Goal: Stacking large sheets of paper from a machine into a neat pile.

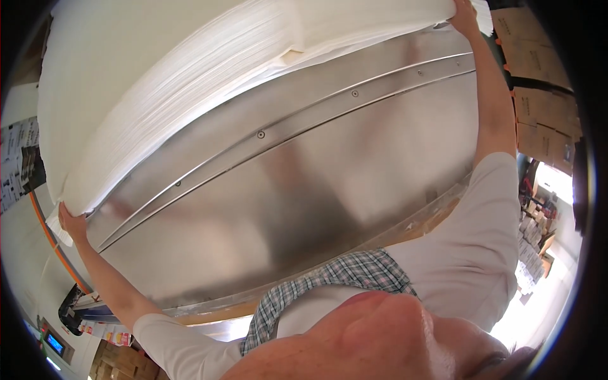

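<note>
Polished steel table (329, 171) bears a thick white paper stack (158, 82), both hands' grip (73, 223) (465, 16) clasping its corners.

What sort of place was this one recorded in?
Probably a print shop or paper-processing workshop: both hands hold a large stack of white sheets on a steel machine table, with cardboard boxes piled alongside.

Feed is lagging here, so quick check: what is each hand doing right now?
Left hand: gripping the near left corner of the white paper stack on the steel table.
Right hand: holding the stack's right end.
</note>
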Motion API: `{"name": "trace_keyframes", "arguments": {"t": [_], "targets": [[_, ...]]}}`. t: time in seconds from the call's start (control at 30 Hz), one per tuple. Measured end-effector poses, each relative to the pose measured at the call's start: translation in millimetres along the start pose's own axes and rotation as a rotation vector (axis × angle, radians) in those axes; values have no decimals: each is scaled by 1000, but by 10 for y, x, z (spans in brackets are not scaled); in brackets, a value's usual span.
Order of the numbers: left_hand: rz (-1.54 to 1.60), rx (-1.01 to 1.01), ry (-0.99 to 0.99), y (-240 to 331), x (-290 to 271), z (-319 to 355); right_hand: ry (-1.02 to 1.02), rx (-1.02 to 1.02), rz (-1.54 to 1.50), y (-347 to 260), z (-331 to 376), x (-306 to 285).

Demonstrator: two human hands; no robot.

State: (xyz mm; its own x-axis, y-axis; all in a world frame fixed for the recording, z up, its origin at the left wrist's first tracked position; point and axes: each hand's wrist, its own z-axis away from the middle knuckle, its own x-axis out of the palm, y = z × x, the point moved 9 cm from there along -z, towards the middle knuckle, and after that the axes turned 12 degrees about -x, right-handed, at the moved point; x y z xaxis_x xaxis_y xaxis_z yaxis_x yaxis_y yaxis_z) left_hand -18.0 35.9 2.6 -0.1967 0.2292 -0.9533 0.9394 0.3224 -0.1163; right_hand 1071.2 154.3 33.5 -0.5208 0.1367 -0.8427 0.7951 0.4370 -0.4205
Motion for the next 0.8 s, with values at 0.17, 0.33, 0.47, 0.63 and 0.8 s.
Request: {"name": "trace_keyframes", "arguments": {"t": [0.17,0.33,0.47,0.63,0.8], "targets": [[12,-6,199,90,-497,144,-2,140,421,46,42,-199],[38,136,261,498,-779,255,17,-96,756,553,766,-517],[73,197,284,1027,-922,665,-15,-45,797,779,1351,-759],[57,90,120,1290,-902,1438,-196,89,741,786,2064,-702],[54,57,34,745,-739,1930,-263,179,654,91,2566,-152]]}}
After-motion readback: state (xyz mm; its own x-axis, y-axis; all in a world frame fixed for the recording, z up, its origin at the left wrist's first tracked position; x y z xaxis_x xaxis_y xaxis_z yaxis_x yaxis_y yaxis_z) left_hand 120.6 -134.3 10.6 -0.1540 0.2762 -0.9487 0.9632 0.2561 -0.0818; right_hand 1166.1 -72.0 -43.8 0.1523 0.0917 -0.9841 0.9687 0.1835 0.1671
